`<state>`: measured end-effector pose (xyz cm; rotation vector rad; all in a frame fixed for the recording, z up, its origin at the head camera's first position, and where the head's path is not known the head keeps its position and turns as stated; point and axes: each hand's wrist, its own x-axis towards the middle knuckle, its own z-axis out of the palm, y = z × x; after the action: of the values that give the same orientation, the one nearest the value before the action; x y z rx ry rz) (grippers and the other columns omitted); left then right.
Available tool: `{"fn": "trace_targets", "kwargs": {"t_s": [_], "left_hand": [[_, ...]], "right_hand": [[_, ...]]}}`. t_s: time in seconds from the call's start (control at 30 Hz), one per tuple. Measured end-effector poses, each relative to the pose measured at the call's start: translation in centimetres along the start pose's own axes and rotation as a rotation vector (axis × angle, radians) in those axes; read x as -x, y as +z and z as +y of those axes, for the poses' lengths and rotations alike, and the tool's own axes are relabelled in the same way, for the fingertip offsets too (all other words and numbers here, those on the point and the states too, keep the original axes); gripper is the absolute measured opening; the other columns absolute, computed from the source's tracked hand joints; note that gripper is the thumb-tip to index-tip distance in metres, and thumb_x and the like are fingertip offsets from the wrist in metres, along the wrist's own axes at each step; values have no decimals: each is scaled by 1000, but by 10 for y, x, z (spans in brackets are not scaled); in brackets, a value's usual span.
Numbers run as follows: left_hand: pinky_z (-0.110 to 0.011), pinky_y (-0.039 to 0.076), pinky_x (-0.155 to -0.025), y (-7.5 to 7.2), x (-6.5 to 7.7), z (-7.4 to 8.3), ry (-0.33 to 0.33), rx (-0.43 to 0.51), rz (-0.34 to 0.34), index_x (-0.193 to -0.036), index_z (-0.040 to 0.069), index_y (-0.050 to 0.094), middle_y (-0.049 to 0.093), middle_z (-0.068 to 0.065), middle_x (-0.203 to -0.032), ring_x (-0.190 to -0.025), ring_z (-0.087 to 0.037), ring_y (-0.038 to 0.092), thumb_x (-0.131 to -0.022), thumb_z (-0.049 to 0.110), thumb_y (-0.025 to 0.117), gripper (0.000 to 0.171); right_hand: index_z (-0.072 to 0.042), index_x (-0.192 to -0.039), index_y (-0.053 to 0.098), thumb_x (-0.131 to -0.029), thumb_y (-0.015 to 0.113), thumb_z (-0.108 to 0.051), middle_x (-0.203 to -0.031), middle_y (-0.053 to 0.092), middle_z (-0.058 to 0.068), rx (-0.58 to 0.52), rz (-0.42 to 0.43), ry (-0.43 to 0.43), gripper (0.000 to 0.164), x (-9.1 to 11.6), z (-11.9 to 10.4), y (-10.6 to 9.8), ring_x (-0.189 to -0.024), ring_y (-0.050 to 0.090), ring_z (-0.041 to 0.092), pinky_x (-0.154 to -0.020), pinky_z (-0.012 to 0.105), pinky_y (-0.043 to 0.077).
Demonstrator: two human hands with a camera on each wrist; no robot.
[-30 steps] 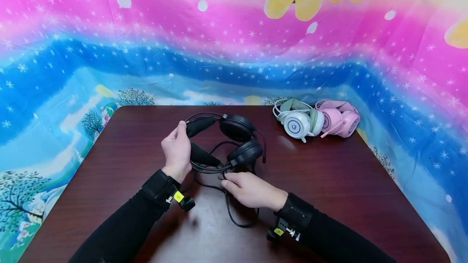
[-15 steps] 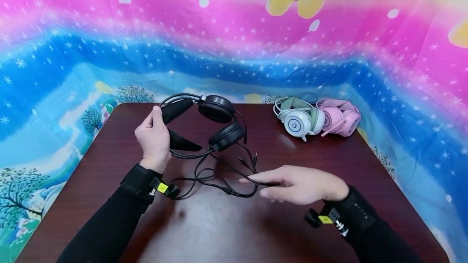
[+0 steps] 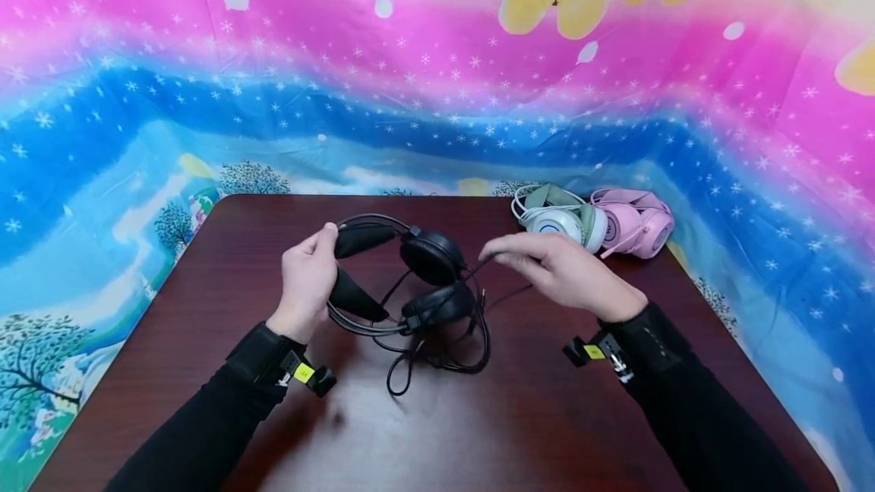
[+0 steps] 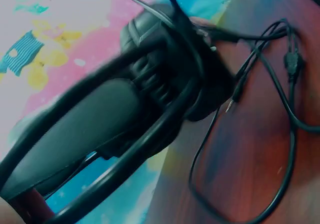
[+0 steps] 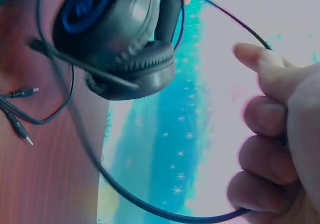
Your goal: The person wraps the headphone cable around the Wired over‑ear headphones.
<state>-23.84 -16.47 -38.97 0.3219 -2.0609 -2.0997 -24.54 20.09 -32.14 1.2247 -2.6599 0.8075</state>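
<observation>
In the head view my left hand (image 3: pixel 305 275) grips the headband of a black headset (image 3: pixel 431 255), held up over the table with its ear cups pointing right. My right hand (image 3: pixel 563 275) is to the right of the cups, fingers curled round the headset's black cable (image 5: pixel 175 218), which loops out of the fist in the right wrist view. Loose coils of the cable hang and lie below the cups. Two metal-tipped plugs (image 5: pixel 20 126) dangle at the left of that view. The left wrist view shows the headband's twin tubes (image 4: pixel 125 166) up close; the gripping fingers are mostly hidden there.
A white-and-green headset (image 3: pixel 588 222) and a pink headset (image 3: pixel 639 226) stand side by side at the table's back right corner, just beyond my right hand. The dark wooden table (image 3: pixel 437 439) meets a patterned cloth (image 3: pixel 437 97) behind.
My right hand has gone right, then up and away toward the back, drawing cable along. The left hand dipped left with the headset, then came partly back right and lower.
</observation>
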Motion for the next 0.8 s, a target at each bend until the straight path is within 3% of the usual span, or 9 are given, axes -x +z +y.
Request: {"fn": "trace_targets", "kwargs": {"t_s": [0.1, 0.17, 0.3, 0.37, 0.5, 0.57, 0.73, 0.77, 0.8], "left_hand": [[-32, 26, -62, 4, 5, 0, -89, -45, -94, -84, 14, 65, 32, 7, -61, -57, -16, 31, -115, 53, 52, 52], [-31, 31, -68, 5, 6, 1, -137, -77, -169, -108, 10, 74, 45, 7, -72, -67, -15, 39, -115, 54, 50, 51], [-28, 39, -72, 0, 6, 3, -187, -104, -310, -135, 10, 70, 60, 1, -107, -86, -13, 52, -116, 57, 46, 57], [-27, 39, -74, -3, 5, 4, -192, -99, -334, -140, 9, 68, 59, 1, -110, -89, -13, 52, -116, 57, 45, 58], [-29, 32, -58, -7, 3, 3, -203, -59, -355, -144, 12, 67, 42, 5, -74, -64, -15, 37, -116, 55, 47, 55], [-30, 31, -55, -7, 3, 3, -214, -59, -376, -150, 16, 66, 40, 7, -71, -60, -13, 37, -116, 54, 47, 55], [-27, 30, -58, -1, 7, -3, -272, -55, -433, -154, 21, 65, 47, 3, -87, -64, -12, 40, -116, 53, 47, 53], [-24, 34, -59, 0, 9, -5, -278, -41, -443, -153, 20, 65, 53, 4, -93, -68, -12, 52, -116, 53, 48, 53], [-23, 35, -59, 1, 11, -6, -294, -12, -450, -153, 20, 65, 53, 4, -93, -68, -12, 51, -116, 53, 48, 52]], "right_hand": [[-26, -128, 80, -110, 68, -19, -123, 80, -9, 34, 61, 7, 22, -16, 7, 5, -111, 74, 8, -93, 36, 61], [-25, -122, 83, -107, 74, -25, -118, 82, -9, 91, 90, 27, 17, -23, 11, 9, -107, 76, 10, -90, 37, 61], [-30, -107, 87, -98, 82, -43, -101, 83, -11, 217, 122, 113, 17, -32, 23, 15, -91, 76, 11, -82, 39, 60], [-31, -108, 87, -99, 80, -46, -102, 83, -11, 208, 99, 152, 18, -34, 30, 15, -93, 76, 12, -84, 40, 60], [-26, -127, 81, -112, 66, -31, -107, 80, -3, 57, 3, 198, 22, -33, 45, 16, -100, 74, 20, -90, 43, 58], [-22, -129, 78, -114, 63, -27, -101, 76, 1, -7, -9, 217, 22, -32, 51, 19, -95, 71, 22, -87, 43, 57], [-29, -110, 79, -109, 70, -39, -92, 75, -7, 77, 84, 242, 13, -31, 56, 29, -80, 64, 15, -79, 39, 52], [-31, -109, 81, -108, 71, -41, -94, 77, -9, 101, 96, 239, 14, -33, 55, 32, -81, 66, 14, -80, 39, 53], [-32, -109, 82, -108, 71, -42, -97, 79, -11, 119, 100, 239, 15, -34, 55, 34, -82, 67, 13, -82, 39, 54]]}}
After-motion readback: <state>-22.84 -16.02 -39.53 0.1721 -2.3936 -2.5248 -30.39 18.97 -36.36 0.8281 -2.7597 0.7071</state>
